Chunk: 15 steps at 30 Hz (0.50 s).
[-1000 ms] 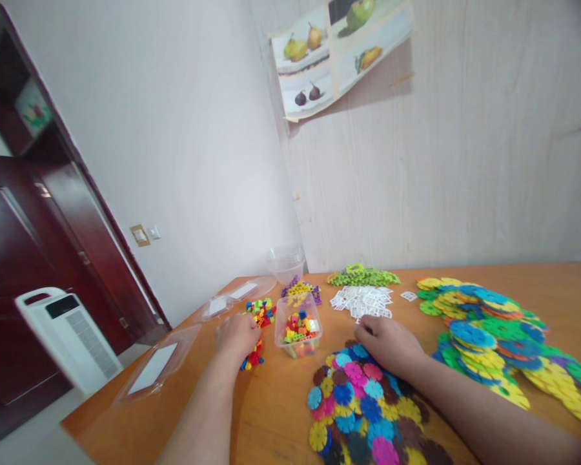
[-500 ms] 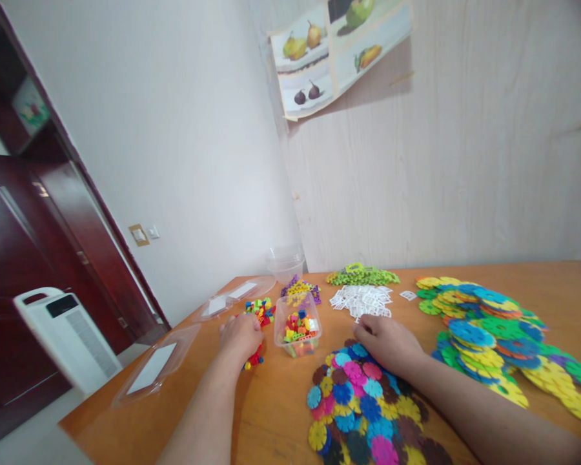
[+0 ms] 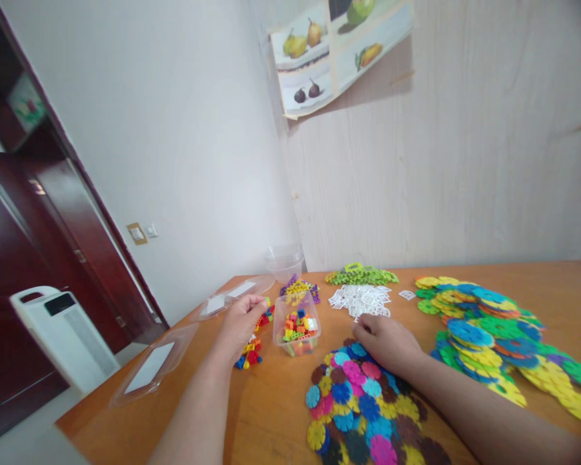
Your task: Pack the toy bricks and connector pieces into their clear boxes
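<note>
My left hand (image 3: 239,323) is just above a loose heap of small colourful plastic building blocks (image 3: 252,354), thumb and fingers pinched together. Whatever is between the fingertips is too small or hidden to make out. Right of that hand stands a clear plastic box (image 3: 297,349) partly filled with similar blocks (image 3: 299,326). My right hand (image 3: 390,342) rests, fingers curled, on the far edge of a pile of flower-shaped plastic discs (image 3: 353,391). The undersides of its fingers are out of sight.
White plastic pieces (image 3: 361,300), green pieces (image 3: 363,274) and purple-yellow pieces (image 3: 300,287) are heaped at the back. Large notched discs (image 3: 494,329) spread along the right. Clear lids (image 3: 155,368) lie on the left, and a clear tub (image 3: 285,263) stands near the wall.
My left hand has lifted slightly off the block heap and turned, bringing its pinched thumb and fingers into view and uncovering more blocks. My right hand has stayed in place.
</note>
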### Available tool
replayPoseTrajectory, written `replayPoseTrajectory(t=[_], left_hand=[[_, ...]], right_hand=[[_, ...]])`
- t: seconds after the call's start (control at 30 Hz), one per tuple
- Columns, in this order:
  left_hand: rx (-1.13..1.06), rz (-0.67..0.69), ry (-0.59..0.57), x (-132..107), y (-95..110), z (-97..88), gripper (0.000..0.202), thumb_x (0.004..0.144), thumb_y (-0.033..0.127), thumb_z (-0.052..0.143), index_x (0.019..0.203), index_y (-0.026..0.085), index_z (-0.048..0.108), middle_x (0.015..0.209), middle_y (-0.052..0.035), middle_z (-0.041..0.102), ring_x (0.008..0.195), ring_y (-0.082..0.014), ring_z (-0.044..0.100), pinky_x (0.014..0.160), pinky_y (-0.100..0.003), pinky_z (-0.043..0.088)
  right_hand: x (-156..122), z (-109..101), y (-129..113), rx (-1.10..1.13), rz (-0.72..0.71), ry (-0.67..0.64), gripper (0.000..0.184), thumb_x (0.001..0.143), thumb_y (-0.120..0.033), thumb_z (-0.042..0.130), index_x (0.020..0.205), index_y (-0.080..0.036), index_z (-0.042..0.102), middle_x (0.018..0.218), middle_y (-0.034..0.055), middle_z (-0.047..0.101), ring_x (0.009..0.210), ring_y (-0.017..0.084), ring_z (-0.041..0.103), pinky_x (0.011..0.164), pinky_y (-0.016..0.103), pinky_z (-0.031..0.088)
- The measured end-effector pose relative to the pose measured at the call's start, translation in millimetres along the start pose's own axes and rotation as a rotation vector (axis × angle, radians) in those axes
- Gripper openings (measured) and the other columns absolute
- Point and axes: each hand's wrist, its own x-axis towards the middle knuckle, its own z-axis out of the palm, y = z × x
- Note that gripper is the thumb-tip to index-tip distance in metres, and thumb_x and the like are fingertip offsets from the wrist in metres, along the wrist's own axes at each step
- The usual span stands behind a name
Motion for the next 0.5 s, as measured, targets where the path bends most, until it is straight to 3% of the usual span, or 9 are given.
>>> replayPoseTrajectory(t=[0.13,0.23,0.33,0.5], left_hand=[[0.410,-0.044,-0.118,1.0,-15.9,-6.1,0.010,0.074,0.026,0.056,0.073,0.019,0.064,0.070,-0.0024,0.067,0.066,-0.0179,0.060,0.061,-0.025,0.040],[0.697,-0.103,-0.172,0.1,-22.5,-10.2,0.013,0.070,0.015,0.055,0.070,0.022,0.065,0.064,-0.0010,0.066,0.060,-0.0179,0.059,0.058,-0.026,0.036],[0.816,-0.137,-0.187,-0.9,-21.0,-13.0,0.017,0.065,0.012,0.058,0.071,0.024,0.068,0.062,-0.0006,0.066,0.058,-0.0182,0.059,0.059,-0.027,0.036],[0.835,-0.175,-0.229,-2.1,-15.3,-13.0,0.019,0.064,0.013,0.060,0.071,0.026,0.072,0.068,-0.0013,0.070,0.064,-0.0202,0.063,0.062,-0.028,0.038]], right_hand=[[-0.4,-0.1,-0.5,0.002,0.003,-0.004,0.036,0.092,-0.045,0.040,0.074,-0.022,0.062,0.077,0.0046,0.067,0.072,0.018,0.058,0.055,0.026,0.023],[-0.1,0.0,-1.0,-0.001,0.009,-0.006,0.036,0.091,-0.046,0.040,0.074,-0.022,0.062,0.077,0.0044,0.067,0.072,0.018,0.058,0.055,0.026,0.023],[0.5,0.2,-0.7,-0.001,0.007,-0.007,0.036,0.091,-0.046,0.040,0.074,-0.023,0.061,0.077,0.0041,0.067,0.072,0.018,0.058,0.055,0.026,0.024],[-0.1,-0.5,-0.6,0.001,0.003,-0.003,0.035,0.091,-0.045,0.040,0.073,-0.022,0.061,0.076,0.0043,0.067,0.072,0.018,0.058,0.055,0.027,0.024]])
